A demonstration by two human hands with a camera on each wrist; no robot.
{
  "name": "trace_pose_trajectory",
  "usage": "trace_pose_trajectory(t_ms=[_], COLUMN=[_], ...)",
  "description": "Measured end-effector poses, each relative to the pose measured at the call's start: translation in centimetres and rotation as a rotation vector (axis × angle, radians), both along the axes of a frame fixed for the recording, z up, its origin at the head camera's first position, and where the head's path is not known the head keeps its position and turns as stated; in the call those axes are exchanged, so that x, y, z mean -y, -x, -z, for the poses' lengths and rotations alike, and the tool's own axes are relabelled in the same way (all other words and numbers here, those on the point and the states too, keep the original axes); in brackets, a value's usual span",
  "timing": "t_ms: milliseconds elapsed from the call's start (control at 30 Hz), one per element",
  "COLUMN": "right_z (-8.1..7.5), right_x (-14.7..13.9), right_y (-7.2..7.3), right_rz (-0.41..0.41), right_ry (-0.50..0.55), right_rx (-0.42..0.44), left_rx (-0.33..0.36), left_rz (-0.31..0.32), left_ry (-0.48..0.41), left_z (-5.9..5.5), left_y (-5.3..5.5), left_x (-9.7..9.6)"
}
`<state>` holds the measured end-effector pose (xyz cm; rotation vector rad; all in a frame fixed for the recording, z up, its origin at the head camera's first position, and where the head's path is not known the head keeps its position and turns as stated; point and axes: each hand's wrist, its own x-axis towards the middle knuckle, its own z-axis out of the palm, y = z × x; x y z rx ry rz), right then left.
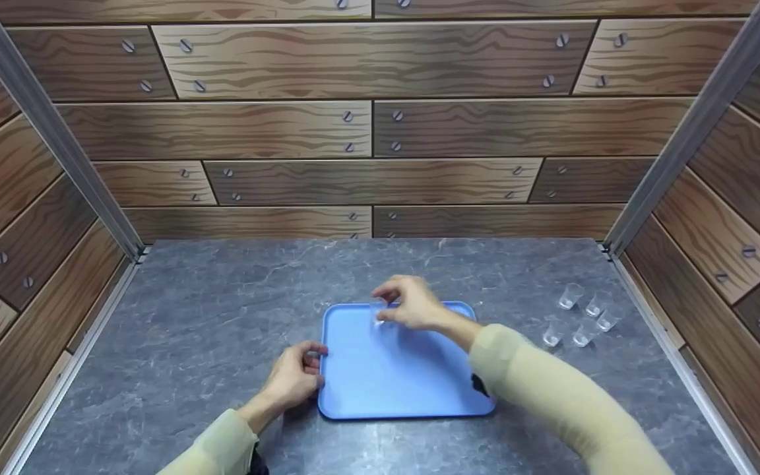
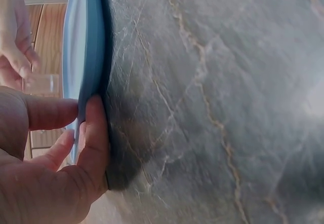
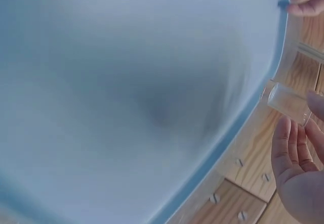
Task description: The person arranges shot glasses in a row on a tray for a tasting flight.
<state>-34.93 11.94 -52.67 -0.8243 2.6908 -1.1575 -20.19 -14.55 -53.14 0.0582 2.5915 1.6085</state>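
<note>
A blue tray (image 1: 393,376) lies on the table in the head view. At its left edge my left hand (image 1: 293,375) holds the rim, and the left wrist view shows fingers (image 2: 93,148) on both sides of that rim. My right hand (image 1: 413,303) is over the back part of the tray, pinching a small clear shot glass (image 1: 378,311) between thumb and fingers. The right wrist view shows this glass (image 3: 288,101) with its thick base towards the tray (image 3: 101,82). I cannot tell whether the base touches the tray.
Several more clear shot glasses (image 1: 583,333) stand grouped on the dark marbled table (image 1: 221,297), to the right of the tray. Wood-patterned walls (image 1: 373,132) enclose the back and sides, with metal posts (image 1: 683,132) at the corners.
</note>
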Motion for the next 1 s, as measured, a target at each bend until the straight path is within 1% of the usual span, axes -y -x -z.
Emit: trace_pose_trajectory(t_ms=[33, 67, 100, 133, 200, 233, 300, 333, 367, 467, 533, 667, 700, 767, 833, 867, 1000], right_z=[0.1, 0.2, 0.3, 0.4, 0.6, 0.6, 0.7, 0.8, 0.9, 1.1, 1.3, 1.7, 1.8, 1.9, 2.1, 2.2, 2.3], right_x=[0.5, 1.0, 1.4, 1.8, 2.5, 2.9, 3.6, 3.9, 4.2, 5.1, 5.5, 6.2, 6.3, 6.5, 6.6, 6.6, 6.7], right_y=[0.0, 0.0, 0.1, 0.1, 0.1, 0.1, 0.1, 0.1, 0.1, 0.1, 0.1, 0.1, 0.1, 0.1, 0.1, 0.1, 0.0], right_rz=[-0.002, -0.004, -0.002, -0.001, 0.010, 0.015, 0.029, 0.032, 0.033, 0.027, 0.015, 0.011, 0.016, 0.029, 0.037, 0.039, 0.034], right_ry=[0.001, 0.002, 0.007, 0.009, 0.015, 0.015, 0.009, 0.008, 0.011, 0.009, 0.016, 0.024, 0.028, 0.036, 0.047, 0.049, 0.063], right_rx=[0.006, 0.006, 0.012, 0.012, 0.034, 0.038, 0.050, 0.053, 0.053, 0.048, 0.046, 0.051, 0.054, 0.067, 0.080, 0.086, 0.103], left_rx=[0.011, 0.013, 0.015, 0.045, 0.051, 0.066, 0.086, 0.086, 0.085, 0.085, 0.075, 0.040, 0.023, 0.012, 0.005, 0.016, 0.040], left_rz=[0.012, 0.025, 0.044, 0.027, 0.022, -0.004, -0.024, -0.028, -0.028, -0.024, -0.017, 0.004, 0.010, 0.017, 0.015, 0.011, 0.003], left_ry=[0.020, 0.018, 0.004, 0.021, 0.023, 0.038, 0.049, 0.055, 0.056, 0.041, 0.032, 0.041, 0.042, 0.054, 0.045, 0.047, 0.040], left_z=[2.9, 5.6, 7.2, 6.7, 6.4, 5.7, 4.3, 4.0, 4.0, 4.4, 5.1, 7.6, 8.2, 9.0, 8.4, 7.9, 5.4], left_y=[1.4, 2.7, 3.5, 3.4, 3.2, 2.9, 2.4, 2.2, 2.2, 2.5, 2.8, 3.7, 3.9, 4.3, 4.0, 3.9, 2.9], left_x=[0.8, 1.5, 2.0, 1.9, 1.6, 1.3, 1.0, 0.9, 0.9, 1.1, 1.3, 1.9, 2.0, 2.2, 2.0, 1.9, 1.4])
